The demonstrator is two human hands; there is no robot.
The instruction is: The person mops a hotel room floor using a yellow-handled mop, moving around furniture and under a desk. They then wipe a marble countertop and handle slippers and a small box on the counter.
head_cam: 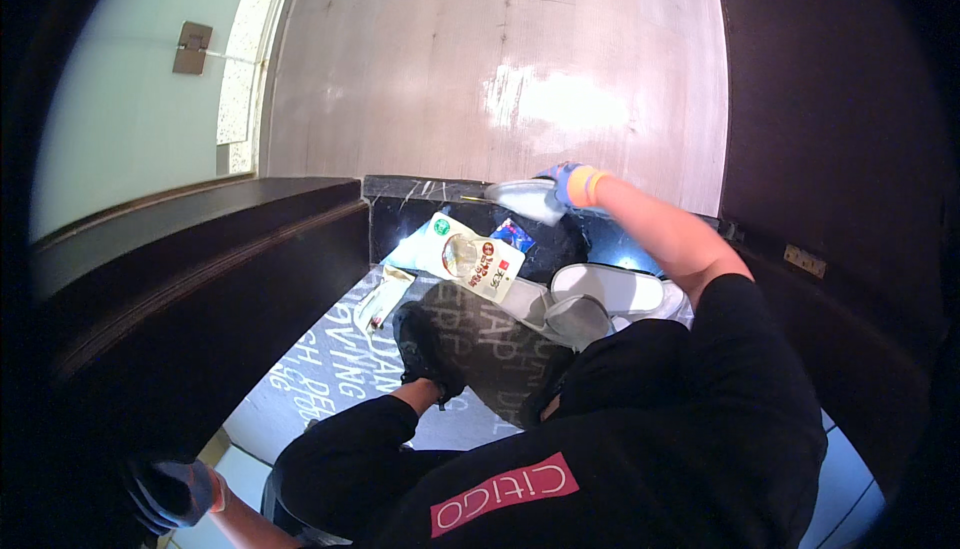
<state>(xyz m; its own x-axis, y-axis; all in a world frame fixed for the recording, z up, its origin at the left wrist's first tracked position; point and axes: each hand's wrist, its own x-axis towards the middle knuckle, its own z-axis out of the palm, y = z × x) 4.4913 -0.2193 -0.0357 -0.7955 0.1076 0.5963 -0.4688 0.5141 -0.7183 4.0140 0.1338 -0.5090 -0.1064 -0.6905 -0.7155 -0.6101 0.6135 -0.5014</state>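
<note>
My right hand, in a blue and orange knit glove, grips a pale slipper, blurred, over the dark threshold. My left hand, gloved alike, is low at the left against a dark door panel; shadow hides its fingers. Before me lie a cream food pouch with printing, a small blue packet and a crumpled pale wrapper. Nearer my right side are a white-soled slipper and a grey slipper, partly overlapping.
A grey doormat with white lettering lies under my black shoe. Wood-look flooring stretches beyond the threshold. Dark door panels flank me, the right one with a metal hinge. A frosted glass door stands at upper left.
</note>
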